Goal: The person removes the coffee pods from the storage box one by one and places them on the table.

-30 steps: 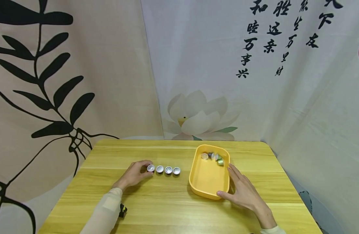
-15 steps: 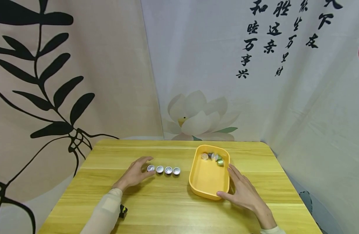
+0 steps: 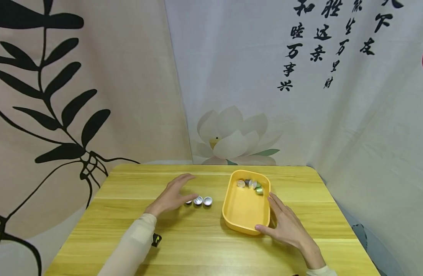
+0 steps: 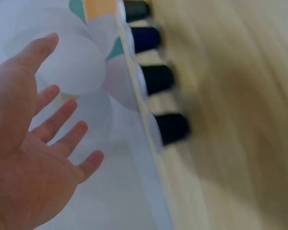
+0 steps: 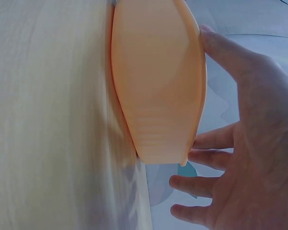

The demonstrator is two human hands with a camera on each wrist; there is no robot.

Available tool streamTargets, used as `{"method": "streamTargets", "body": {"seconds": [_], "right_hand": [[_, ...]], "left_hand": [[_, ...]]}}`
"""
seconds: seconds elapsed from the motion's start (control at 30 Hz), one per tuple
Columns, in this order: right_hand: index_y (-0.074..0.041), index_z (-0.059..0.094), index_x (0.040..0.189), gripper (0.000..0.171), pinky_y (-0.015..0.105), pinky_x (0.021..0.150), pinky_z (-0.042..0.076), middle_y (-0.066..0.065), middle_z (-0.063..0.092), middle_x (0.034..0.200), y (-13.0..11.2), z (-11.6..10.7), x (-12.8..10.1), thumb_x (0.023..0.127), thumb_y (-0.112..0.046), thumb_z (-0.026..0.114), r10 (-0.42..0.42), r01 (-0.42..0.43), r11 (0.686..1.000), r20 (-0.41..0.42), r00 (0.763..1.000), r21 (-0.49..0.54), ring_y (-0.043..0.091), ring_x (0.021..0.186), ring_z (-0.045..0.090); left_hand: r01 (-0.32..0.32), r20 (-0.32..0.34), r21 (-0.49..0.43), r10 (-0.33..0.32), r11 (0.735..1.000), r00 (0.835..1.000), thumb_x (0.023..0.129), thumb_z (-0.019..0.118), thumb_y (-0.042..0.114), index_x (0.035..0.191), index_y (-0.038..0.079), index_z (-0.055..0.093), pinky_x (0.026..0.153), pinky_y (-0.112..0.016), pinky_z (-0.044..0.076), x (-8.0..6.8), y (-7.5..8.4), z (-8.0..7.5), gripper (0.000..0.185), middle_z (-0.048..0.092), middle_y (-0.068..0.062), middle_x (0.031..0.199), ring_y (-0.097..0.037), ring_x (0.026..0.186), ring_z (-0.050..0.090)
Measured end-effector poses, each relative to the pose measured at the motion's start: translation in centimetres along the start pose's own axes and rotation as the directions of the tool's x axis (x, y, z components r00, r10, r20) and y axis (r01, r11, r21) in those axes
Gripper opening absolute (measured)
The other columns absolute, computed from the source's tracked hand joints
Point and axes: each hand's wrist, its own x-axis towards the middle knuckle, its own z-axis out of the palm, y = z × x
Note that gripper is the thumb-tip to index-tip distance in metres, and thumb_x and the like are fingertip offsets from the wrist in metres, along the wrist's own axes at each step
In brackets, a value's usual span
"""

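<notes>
A short row of coffee capsules [image 3: 207,201] stands on the table, silver lids up. In the left wrist view their dark bodies [image 4: 173,128] show, several in a line. My left hand [image 3: 171,197] is held over the left end of this row with its fingers spread and nothing in them; it hides part of the row in the head view. To the right lies a yellow tray [image 3: 244,216]. My right hand [image 3: 289,226] rests against the tray's right side, thumb [image 5: 225,50] and index finger at its rim, the other fingers extended.
Inside the tray's far end lie several more capsules [image 3: 259,191], some green, one dark, one with a tan lid. The wooden table [image 3: 194,249] ends at a printed cloth backdrop [image 3: 232,76].
My left hand has let go of the leftmost capsule, opened its fingers and moved right and up over the row. The right hand and the tray have stayed in place.
</notes>
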Motion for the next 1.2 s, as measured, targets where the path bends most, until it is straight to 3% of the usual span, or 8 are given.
{"method": "streamTargets", "body": {"seconds": [0.3,0.67,1.2], "right_hand": [[0.002,0.036,0.174,0.120,0.079,0.125,0.043,0.024,0.034,0.184,0.2,0.1,0.0,0.092,-0.072,0.083,-0.003,0.003,1.000,-0.003,1.000,0.000,0.055,0.161,0.047],[0.001,0.035,0.175,0.121,0.080,0.125,0.042,0.023,0.032,0.185,0.1,0.0,0.1,0.092,-0.073,0.082,0.018,-0.018,1.000,0.008,1.000,0.006,0.055,0.162,0.046],[0.001,0.037,0.174,0.120,0.079,0.123,0.044,0.024,0.034,0.184,0.1,0.0,0.1,0.092,-0.075,0.081,0.017,-0.017,1.000,0.010,1.000,-0.007,0.055,0.159,0.049]], "left_hand": [[-0.116,0.065,0.060,0.112,0.991,0.992,0.106,0.083,0.036,0.166,0.012,0.055,0.133,-0.075,0.035,3.8,3.3,1.9,0.070,0.052,-0.015,0.174,-0.043,0.164,0.047],[-0.223,0.169,0.159,0.196,0.962,0.966,0.107,0.082,0.037,0.163,0.011,0.059,0.134,-0.068,0.038,8.5,6.6,4.8,0.066,0.058,-0.015,0.170,-0.039,0.162,0.050],[-0.291,0.311,0.253,0.208,0.923,0.928,0.107,0.081,0.030,0.157,0.009,0.064,0.129,-0.063,0.048,13.2,8.2,8.7,0.057,0.064,-0.010,0.165,-0.033,0.156,0.059]]}}
